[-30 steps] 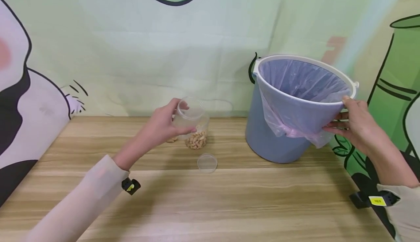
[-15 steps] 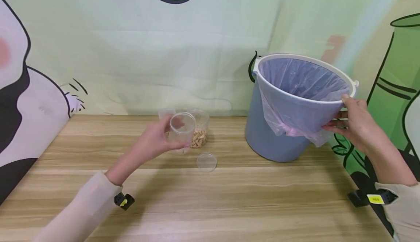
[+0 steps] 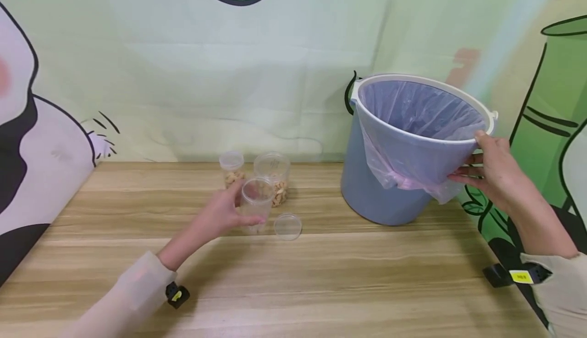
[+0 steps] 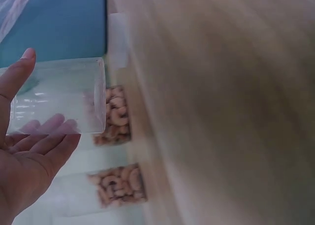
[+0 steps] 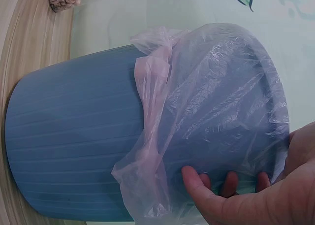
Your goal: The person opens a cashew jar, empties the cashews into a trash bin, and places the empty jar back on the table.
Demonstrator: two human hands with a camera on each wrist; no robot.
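Observation:
My left hand (image 3: 217, 215) grips a clear plastic jar (image 3: 257, 200) with no lid, low over the table; the left wrist view shows nothing inside it. Whether its base touches the wood I cannot tell. Just behind stand two clear jars with cashews at the bottom: a narrower jar (image 3: 232, 167) and a wider jar (image 3: 272, 167). A round clear lid (image 3: 288, 227) lies flat to the right of the held jar. My right hand (image 3: 502, 175) holds the rim of a blue bin (image 3: 380, 195), thumb at the rim and fingers against the outside.
A thin translucent bag (image 3: 399, 159) lines the bin and folds over its white rim, with a pink gathered part outside. The wooden table (image 3: 293, 287) runs back to a printed cloth backdrop (image 3: 183, 73). More backdrop stands at the right, close to the bin.
My left hand has lowered the jar toward the table, slightly leftward overall, bringing the narrower cashew jar into view. The right hand stays at the bin's rim.

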